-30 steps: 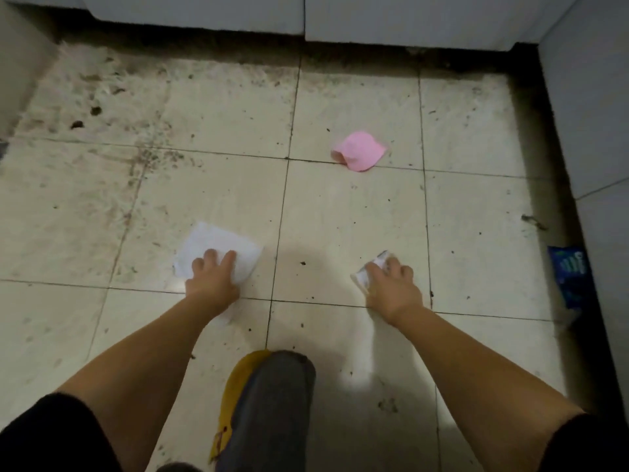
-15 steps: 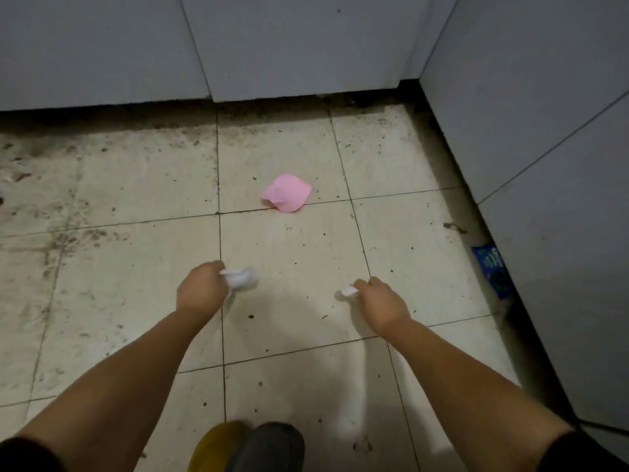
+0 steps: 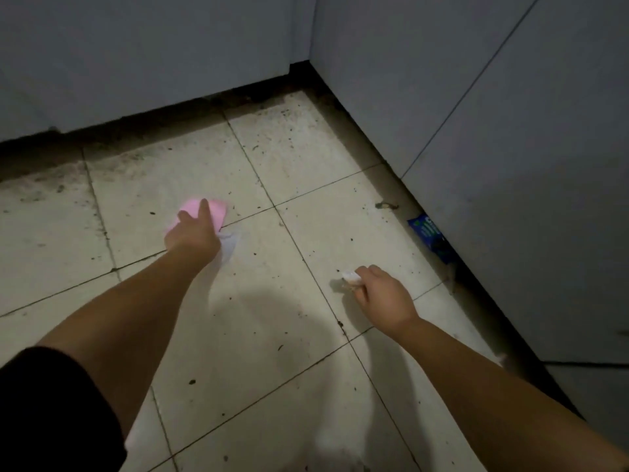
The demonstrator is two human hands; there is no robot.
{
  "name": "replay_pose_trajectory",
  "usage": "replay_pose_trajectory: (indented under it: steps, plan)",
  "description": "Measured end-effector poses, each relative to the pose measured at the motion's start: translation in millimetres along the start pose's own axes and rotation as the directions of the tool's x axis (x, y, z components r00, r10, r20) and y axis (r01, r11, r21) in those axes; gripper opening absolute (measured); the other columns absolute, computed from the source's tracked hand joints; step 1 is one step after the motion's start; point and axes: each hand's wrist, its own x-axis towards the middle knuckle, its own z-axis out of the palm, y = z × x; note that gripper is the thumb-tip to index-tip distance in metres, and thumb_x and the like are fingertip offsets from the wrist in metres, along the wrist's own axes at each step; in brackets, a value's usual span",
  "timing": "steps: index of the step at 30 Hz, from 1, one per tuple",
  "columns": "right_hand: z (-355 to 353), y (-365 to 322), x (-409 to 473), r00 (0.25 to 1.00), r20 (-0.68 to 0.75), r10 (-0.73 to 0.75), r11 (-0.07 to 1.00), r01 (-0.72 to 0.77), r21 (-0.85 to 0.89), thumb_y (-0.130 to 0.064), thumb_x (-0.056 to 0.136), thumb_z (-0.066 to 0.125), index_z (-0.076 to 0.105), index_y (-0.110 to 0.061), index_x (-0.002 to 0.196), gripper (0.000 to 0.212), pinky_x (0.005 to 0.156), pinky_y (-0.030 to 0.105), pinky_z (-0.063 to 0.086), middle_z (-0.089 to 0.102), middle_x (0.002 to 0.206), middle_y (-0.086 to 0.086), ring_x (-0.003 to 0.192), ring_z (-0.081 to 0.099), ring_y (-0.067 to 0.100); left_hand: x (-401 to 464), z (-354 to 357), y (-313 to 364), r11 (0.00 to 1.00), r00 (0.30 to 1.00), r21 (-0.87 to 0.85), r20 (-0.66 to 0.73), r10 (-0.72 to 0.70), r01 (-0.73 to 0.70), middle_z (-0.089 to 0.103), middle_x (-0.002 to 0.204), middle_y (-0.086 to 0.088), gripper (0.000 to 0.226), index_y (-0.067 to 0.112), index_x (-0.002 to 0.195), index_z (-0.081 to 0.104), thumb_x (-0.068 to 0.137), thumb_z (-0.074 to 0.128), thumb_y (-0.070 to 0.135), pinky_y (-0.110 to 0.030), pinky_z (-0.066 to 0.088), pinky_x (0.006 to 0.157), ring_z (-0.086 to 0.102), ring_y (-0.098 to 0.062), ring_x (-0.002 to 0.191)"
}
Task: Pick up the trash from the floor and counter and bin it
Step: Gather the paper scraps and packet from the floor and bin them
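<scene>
A pink piece of paper [image 3: 218, 211] lies on the dirty tiled floor [image 3: 306, 165]. My left hand [image 3: 192, 233] reaches onto it, index finger and thumb stretched over the pink sheet, while a white tissue [image 3: 228, 245] hangs from the same hand's palm side. Lower right, my right hand [image 3: 381, 296] is closed on a small crumpled white scrap [image 3: 351, 276], held just above the floor. A blue wrapper [image 3: 429, 235] lies against the base of the right cabinet.
Grey cabinet fronts [image 3: 153, 56] close off the far side, and another grey cabinet [image 3: 510, 131] the right, meeting in a corner. A small dark bit of debris [image 3: 386, 206] lies near the right cabinet's base. Dirt specks cover the tiles.
Both hands lifted white paper off the floor. My left hand then moved forward onto the pink paper, still carrying its tissue. The view turned toward the right corner.
</scene>
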Motion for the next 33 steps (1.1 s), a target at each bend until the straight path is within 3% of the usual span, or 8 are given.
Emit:
replay_pose_trajectory:
  steps: [4,9,11,15,18,21,26,33]
  plan:
    - [3,9,-2,0.998,-0.04,0.052,0.998,-0.051,0.032,-0.019,0.096,0.044,0.058,-0.008,0.11,0.022,0.069,0.027,0.031,0.061,0.103,0.011,0.09,0.058,0.028,19,16,-10,0.999,0.994,0.039,-0.103,0.035,-0.031,0.049,0.124,-0.025,0.038,0.002,0.121,0.048,0.092,0.049,0.027,-0.049,0.048,0.093,0.057,-0.042,0.107]
    - [-1,25,0,0.991,-0.064,0.115,0.993,-0.112,0.042,-0.018,0.095,0.044,0.059,-0.009,0.105,0.02,0.073,0.027,0.029,0.061,0.102,0.009,0.094,0.057,0.027,10,10,14,0.986,0.981,-0.053,-0.116,0.154,-0.161,0.064,0.086,-0.016,0.049,0.009,0.08,0.06,0.086,0.04,0.054,-0.036,0.053,0.084,0.061,-0.033,0.084]
    - [-3,33,4,0.984,-0.082,0.158,0.985,-0.151,0.084,-0.017,0.094,0.045,0.059,-0.008,0.104,0.02,0.078,0.028,0.035,0.056,0.109,0.01,0.1,0.054,0.025,2,25,34,0.96,0.954,-0.049,-0.139,0.266,-0.274,0.065,0.084,-0.01,0.047,0.016,0.085,0.06,0.081,0.037,0.057,-0.038,0.056,0.082,0.062,-0.027,0.078]
    - [-7,47,22,0.961,-0.067,0.269,0.948,-0.251,0.196,-0.022,0.095,0.046,0.061,-0.01,0.108,0.023,0.114,0.04,0.031,0.031,0.15,0.006,0.137,0.028,0.024,-35,68,82,0.888,0.888,-0.025,-0.003,0.459,-0.459,0.06,0.108,-0.017,0.029,0.004,0.116,0.051,0.088,0.051,0.008,-0.039,0.053,0.08,0.061,-0.031,0.094]
    - [-12,57,42,0.913,-0.026,0.407,0.904,-0.398,0.156,-0.025,0.096,0.042,0.062,-0.014,0.102,0.023,0.113,0.046,0.03,0.008,0.161,0.003,0.144,0.018,0.029,-38,81,89,0.866,0.866,-0.001,0.012,0.5,-0.5,0.059,0.112,-0.019,0.032,0.001,0.12,0.048,0.089,0.051,0.003,-0.04,0.054,0.082,0.061,-0.033,0.097]
    - [-19,64,60,0.818,0.052,0.573,0.817,-0.575,0.041,-0.028,0.099,0.036,0.055,-0.013,0.123,0.034,0.101,0.044,0.041,0.022,0.154,0.014,0.131,0.035,0.034,-25,83,84,0.848,0.847,-0.008,0.055,0.529,-0.53,0.059,0.114,-0.019,0.031,0.001,0.121,0.048,0.091,0.049,0.003,-0.036,0.051,0.084,0.06,-0.031,0.099]
    - [-21,78,80,0.787,0.07,0.613,0.788,-0.602,-0.128,-0.029,0.096,0.04,0.058,-0.005,0.112,0.034,0.081,0.037,0.046,0.058,0.105,0.013,0.097,0.058,0.027,-22,82,84,0.827,0.823,-0.034,0.081,0.562,-0.562,0.057,0.118,-0.02,0.033,0.0,0.125,0.047,0.092,0.048,0.004,-0.037,0.051,0.088,0.059,-0.032,0.102]
    - [-10,75,76,0.83,0.037,0.556,0.822,-0.542,-0.176,-0.013,0.095,0.049,0.053,-0.002,0.121,0.029,0.092,0.035,0.049,0.055,0.123,0.017,0.11,0.055,0.027,-23,76,86,0.835,0.829,-0.026,0.105,0.549,-0.549,0.056,0.12,-0.02,0.036,0.001,0.128,0.045,0.091,0.048,0.004,-0.039,0.05,0.09,0.058,-0.033,0.105]
